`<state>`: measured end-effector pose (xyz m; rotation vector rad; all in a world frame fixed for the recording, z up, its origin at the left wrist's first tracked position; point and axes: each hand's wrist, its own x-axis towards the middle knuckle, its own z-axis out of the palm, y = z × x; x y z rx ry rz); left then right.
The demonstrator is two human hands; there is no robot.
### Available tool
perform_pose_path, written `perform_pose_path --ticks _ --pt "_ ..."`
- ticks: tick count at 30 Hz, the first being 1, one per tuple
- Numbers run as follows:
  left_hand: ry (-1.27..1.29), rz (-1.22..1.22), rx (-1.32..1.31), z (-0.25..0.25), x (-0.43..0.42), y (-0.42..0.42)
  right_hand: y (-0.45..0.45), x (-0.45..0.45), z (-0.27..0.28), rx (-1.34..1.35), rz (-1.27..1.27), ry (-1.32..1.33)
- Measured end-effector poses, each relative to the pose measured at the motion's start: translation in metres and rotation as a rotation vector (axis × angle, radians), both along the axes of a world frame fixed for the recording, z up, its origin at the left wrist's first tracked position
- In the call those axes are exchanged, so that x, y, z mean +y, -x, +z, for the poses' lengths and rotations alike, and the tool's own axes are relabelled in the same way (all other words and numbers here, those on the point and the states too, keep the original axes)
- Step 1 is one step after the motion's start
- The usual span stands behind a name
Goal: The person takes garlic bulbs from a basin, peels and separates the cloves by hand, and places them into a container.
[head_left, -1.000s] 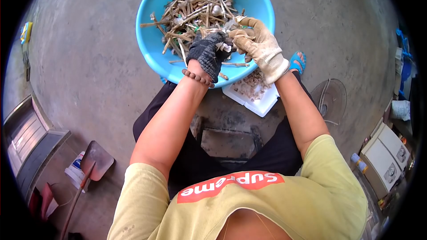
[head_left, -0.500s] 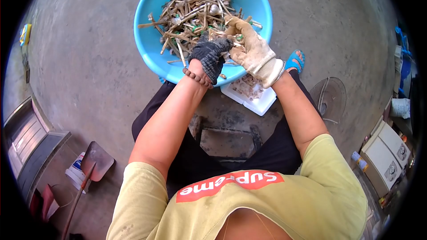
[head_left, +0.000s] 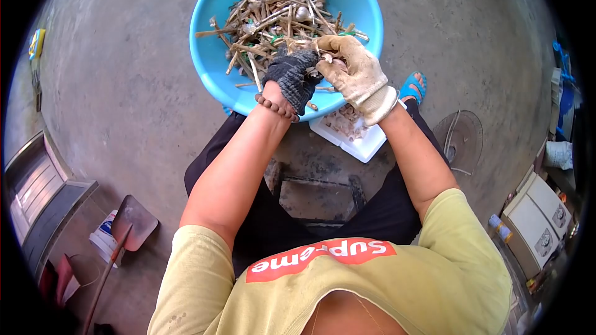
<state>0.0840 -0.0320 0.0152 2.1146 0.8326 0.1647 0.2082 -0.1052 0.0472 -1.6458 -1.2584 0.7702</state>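
Note:
A wide light-blue basin (head_left: 208, 65) holds a heap of dried garlic (head_left: 264, 22) with long stalks, some tied with green strips. Over its near side, my left hand (head_left: 293, 74) in a dark grey knit glove is closed, its fingertips at a pale bit of garlic partly hidden by the glove. Beside it, touching or nearly so, my right hand (head_left: 354, 71) wears a soiled off-white glove and curls around loose garlic cloves (head_left: 335, 62). Below the basin's rim, a white foam box (head_left: 360, 146) contains peeled-off cloves, partly covered by the right wrist.
A round wire fan guard (head_left: 459, 142) lies on the concrete floor at right, near a foot in a blue sandal (head_left: 413, 88). A low dark stool frame (head_left: 316, 198) stands between the knees. At left are a shovel (head_left: 133, 223) and white bucket (head_left: 102, 239); cartons (head_left: 537, 220) stand far right.
My right hand has turned and its fingers have drawn in, so the cloves in it now show. My left hand stays close beside it. The view has shifted slightly.

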Motion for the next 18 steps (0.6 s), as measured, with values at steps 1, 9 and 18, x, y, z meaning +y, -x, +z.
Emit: perform_pose_path --ticks 1,9,18 --pt "-0.026 -0.017 0.002 -0.001 0.0 0.0 0.001 0.0 0.002 0.0 0.0 0.001" --pt "-0.244 -0.097 0.157 -0.003 0.0 -0.001 -0.011 0.002 0.021 0.571 -0.093 0.359" --pt "-0.241 -0.175 0.294 0.016 0.005 -0.004 -0.029 0.006 0.023 0.726 -0.152 0.216"
